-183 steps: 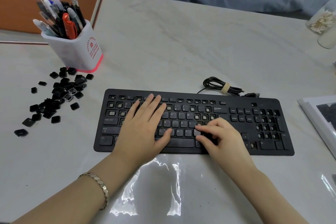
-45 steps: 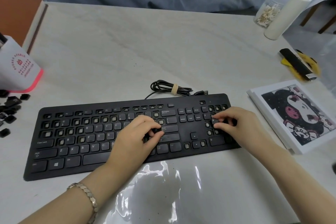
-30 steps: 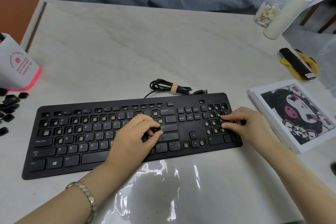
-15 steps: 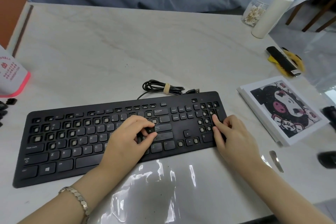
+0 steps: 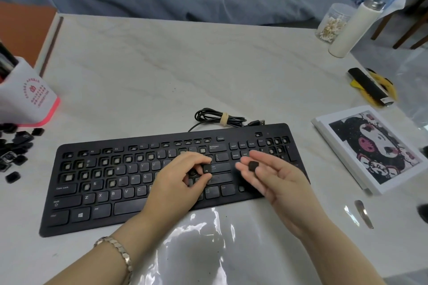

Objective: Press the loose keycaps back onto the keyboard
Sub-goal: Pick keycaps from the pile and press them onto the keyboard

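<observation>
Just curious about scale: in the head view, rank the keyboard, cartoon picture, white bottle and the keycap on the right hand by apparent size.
1. keyboard
2. cartoon picture
3. white bottle, farther off, so unsure
4. keycap on the right hand

Left hand (image 5: 178, 183): centre of frame, back up, forearm entering from the lower left. Fingers curled; thumb and fingertips pinch a keycap marked 2 (image 5: 206, 168).

Right hand (image 5: 275, 180): right of centre, just beside the left, forearm entering from the lower right. Palm turned up, fingers loosely extended toward the left. A second keycap (image 5: 253, 166) lies on those fingers just under the thumb tip; thumb contact not resolvable.

Hands close, not touching.
</observation>
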A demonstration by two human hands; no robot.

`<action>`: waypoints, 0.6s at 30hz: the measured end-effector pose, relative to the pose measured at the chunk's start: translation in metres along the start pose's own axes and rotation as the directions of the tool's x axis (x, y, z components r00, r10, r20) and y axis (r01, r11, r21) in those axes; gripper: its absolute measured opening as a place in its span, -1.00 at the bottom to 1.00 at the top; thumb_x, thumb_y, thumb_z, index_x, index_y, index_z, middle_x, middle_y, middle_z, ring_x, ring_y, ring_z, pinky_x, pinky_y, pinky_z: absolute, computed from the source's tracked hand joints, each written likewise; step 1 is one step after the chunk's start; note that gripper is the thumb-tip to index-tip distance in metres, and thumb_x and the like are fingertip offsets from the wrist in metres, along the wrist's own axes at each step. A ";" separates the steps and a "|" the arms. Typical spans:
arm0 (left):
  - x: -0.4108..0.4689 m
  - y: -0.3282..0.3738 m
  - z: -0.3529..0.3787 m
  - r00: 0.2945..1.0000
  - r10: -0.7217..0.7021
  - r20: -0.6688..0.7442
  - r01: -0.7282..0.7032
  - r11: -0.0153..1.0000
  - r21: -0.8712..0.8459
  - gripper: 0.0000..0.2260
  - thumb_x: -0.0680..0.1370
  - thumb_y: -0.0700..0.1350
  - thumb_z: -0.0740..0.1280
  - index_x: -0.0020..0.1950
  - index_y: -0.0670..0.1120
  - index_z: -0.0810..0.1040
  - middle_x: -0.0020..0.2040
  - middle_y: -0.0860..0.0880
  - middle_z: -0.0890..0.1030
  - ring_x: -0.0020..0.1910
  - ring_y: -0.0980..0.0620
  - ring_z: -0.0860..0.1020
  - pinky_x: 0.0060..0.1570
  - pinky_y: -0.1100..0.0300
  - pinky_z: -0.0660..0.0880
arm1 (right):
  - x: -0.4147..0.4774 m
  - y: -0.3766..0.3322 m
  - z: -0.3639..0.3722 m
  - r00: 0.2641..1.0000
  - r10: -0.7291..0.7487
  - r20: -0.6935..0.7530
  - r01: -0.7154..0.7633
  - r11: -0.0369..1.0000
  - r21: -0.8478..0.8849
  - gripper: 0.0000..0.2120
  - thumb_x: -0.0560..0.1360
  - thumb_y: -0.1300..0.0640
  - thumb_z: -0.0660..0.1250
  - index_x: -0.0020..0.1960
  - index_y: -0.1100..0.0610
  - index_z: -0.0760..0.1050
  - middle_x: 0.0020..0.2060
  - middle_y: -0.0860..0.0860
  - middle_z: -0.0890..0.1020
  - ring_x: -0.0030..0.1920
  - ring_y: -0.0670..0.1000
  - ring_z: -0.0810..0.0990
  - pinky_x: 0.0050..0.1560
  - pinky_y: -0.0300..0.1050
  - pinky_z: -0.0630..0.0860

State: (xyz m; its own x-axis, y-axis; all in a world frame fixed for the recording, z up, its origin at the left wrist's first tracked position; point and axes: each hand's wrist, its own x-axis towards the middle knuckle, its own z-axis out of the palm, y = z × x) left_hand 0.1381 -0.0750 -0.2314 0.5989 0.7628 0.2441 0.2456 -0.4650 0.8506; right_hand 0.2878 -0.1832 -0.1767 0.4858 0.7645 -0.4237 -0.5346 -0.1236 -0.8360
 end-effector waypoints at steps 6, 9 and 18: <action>-0.002 0.007 -0.001 0.998 -0.063 0.016 0.064 0.996 -0.060 -0.65 0.36 -0.17 0.36 0.04 0.20 0.49 -0.05 0.19 0.60 -0.29 0.15 0.44 -0.24 0.45 0.35 | 0.000 0.013 0.003 0.996 0.093 0.011 -0.089 0.981 -0.170 -0.80 0.48 0.39 0.23 -0.07 0.20 0.58 -0.29 0.03 0.64 -0.29 -0.10 0.59 -0.27 -0.33 0.53; -0.006 0.016 -0.005 0.993 -0.095 0.067 0.103 0.987 -0.124 -0.65 0.37 -0.19 0.35 0.05 0.17 0.48 -0.04 0.26 0.62 -0.28 0.18 0.45 -0.16 0.45 0.38 | 0.001 0.018 0.004 0.994 -0.068 0.090 0.102 0.884 -0.455 -0.78 0.43 0.35 0.33 -0.06 0.07 0.60 -0.37 -0.10 0.53 -0.34 -0.13 0.43 -0.22 -0.33 0.40; -0.001 0.040 -0.006 0.917 -0.281 0.282 0.373 0.853 -0.364 -0.49 0.42 -0.40 0.36 0.14 0.16 0.42 -0.17 0.01 0.69 -0.39 0.05 0.39 -0.24 0.30 0.44 | 0.008 0.019 -0.003 0.802 -0.408 0.437 0.587 0.396 -0.706 -0.62 0.32 0.05 0.40 0.11 -0.20 0.49 -0.30 -0.23 0.51 -0.33 -0.20 0.38 -0.21 -0.47 0.30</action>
State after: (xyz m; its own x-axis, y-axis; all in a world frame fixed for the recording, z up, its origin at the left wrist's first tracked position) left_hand 0.1427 -0.0915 -0.1947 0.6955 0.7035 -0.1460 0.1553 0.0512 0.9865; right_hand 0.2833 -0.1810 -0.1969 0.3051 0.9399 0.1535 0.5617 -0.0475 -0.8260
